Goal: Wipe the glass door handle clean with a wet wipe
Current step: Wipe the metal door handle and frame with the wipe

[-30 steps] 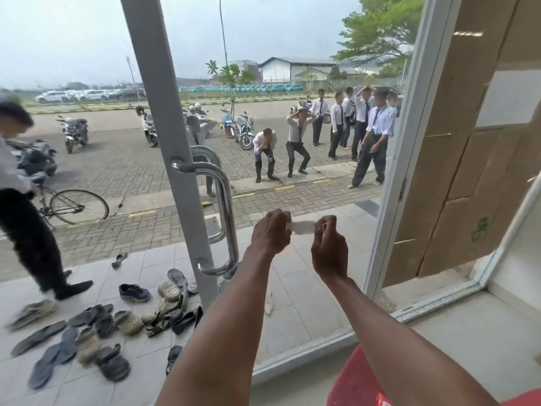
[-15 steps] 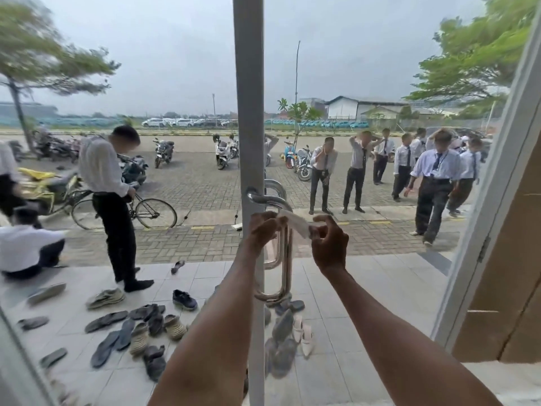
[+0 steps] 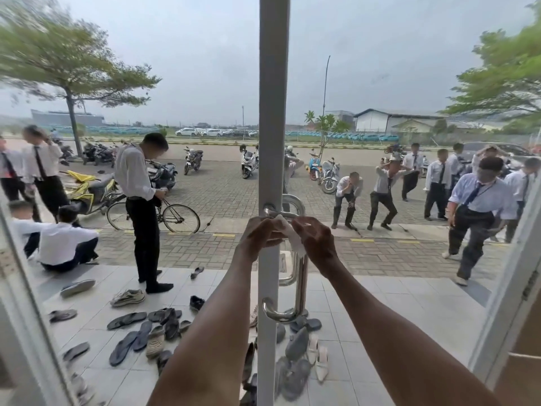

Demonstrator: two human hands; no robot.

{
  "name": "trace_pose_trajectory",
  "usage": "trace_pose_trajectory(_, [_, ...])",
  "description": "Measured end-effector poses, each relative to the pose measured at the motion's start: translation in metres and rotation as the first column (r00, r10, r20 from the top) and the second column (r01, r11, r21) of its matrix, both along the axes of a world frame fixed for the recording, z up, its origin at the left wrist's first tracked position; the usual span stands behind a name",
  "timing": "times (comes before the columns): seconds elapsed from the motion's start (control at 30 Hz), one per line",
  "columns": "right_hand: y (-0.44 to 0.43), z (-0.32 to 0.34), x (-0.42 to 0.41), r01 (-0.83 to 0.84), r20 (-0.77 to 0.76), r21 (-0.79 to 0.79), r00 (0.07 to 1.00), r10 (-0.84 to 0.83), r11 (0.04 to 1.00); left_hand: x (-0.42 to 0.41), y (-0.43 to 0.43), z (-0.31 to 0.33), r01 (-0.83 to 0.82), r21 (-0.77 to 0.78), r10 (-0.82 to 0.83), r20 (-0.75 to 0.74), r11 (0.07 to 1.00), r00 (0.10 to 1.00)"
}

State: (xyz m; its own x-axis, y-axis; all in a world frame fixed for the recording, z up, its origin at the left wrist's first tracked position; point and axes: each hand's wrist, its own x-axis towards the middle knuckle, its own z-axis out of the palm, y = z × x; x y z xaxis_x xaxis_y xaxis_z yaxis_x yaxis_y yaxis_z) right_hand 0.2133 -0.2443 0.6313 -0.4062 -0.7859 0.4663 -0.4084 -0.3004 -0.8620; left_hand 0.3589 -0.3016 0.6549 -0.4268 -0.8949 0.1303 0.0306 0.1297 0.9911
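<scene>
Wet wipe [image 3: 292, 238]: thin, limp, damp, light; pinched between left hand [image 3: 262, 234] and right hand [image 3: 316, 241], fingers clamped on its edges, against the upper door handle [image 3: 301, 276]. Handle: rigid, smooth, likely slippery steel; wrap wipe round bar.

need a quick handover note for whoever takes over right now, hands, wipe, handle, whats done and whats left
Left hand: fingers pinch one end of the wet wipe.
Right hand: pinches the other end, wipe stretched between both.
Wipe is at the top of the steel door handle, on the white door frame; contact cannot be told.
Done: wipe out and brought up to the handle.
Left: wipe the whole handle, top bend to bottom bend.
</scene>
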Motion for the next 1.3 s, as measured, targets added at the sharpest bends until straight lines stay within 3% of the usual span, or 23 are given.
trace_pose_trajectory(0.07, [-0.003, 0.001, -0.001, -0.108, 0.119, 0.037, 0.988, 0.102, 0.993, 0.001, -0.002, 0.003, -0.009, 0.012, 0.01, -0.019, 1.0, 1.0])
trace_pose_trajectory(0.17, [-0.014, 0.001, -0.007, -0.112, 0.149, 0.015, 0.983, 0.109, 0.994, 0.003, -0.012, 0.003, -0.025, -0.012, 0.025, 0.019, 1.0, 1.0])
trace_pose_trajectory(0.47, [-0.048, 0.014, -0.018, -0.007, -0.063, -0.09, 0.998, 0.001, 0.996, 0.001, -0.031, 0.009, -0.162, 0.04, 0.165, -0.102, 0.986, 0.981])
trace_pose_trajectory(0.6, [-0.047, 0.018, -0.014, -0.092, -0.166, -0.06, 0.983, 0.081, 0.994, 0.003, -0.035, 0.013, -0.228, 0.044, 0.232, -0.114, 0.973, 0.966])
trace_pose_trajectory(0.7, [-0.046, 0.016, -0.012, -0.027, -0.292, -0.166, 0.956, -0.023, 0.986, 0.002, -0.037, 0.015, -0.223, 0.023, 0.224, -0.099, 0.974, 0.969])
trace_pose_trajectory(0.8, [-0.046, 0.016, -0.011, 0.041, -0.367, -0.153, 0.925, -0.095, 0.987, -0.002, -0.035, 0.019, -0.193, -0.005, 0.192, -0.079, 0.981, 0.978])
trace_pose_trajectory(0.93, [-0.049, 0.021, -0.015, -0.006, -0.311, -0.129, 0.95, -0.035, 0.992, 0.001, -0.036, 0.021, -0.056, 0.028, 0.058, -0.101, 0.998, 0.993])
trace_pose_trajectory(1.03, [-0.052, 0.021, -0.014, -0.111, -0.102, -0.067, 0.989, 0.104, 0.992, 0.005, -0.038, 0.02, 0.011, 0.022, -0.008, -0.101, 1.0, 0.995])
trace_pose_trajectory(1.13, [-0.052, 0.023, -0.012, -0.209, 0.143, -0.002, 0.968, 0.207, 0.978, 0.003, -0.036, 0.018, -0.012, -0.002, 0.012, -0.107, 1.0, 0.994])
trace_pose_trajectory(1.3, [-0.049, 0.029, -0.012, -0.276, 0.29, -0.017, 0.918, 0.269, 0.961, 0.003, -0.038, 0.017, -0.043, -0.019, 0.039, -0.15, 0.999, 0.988])
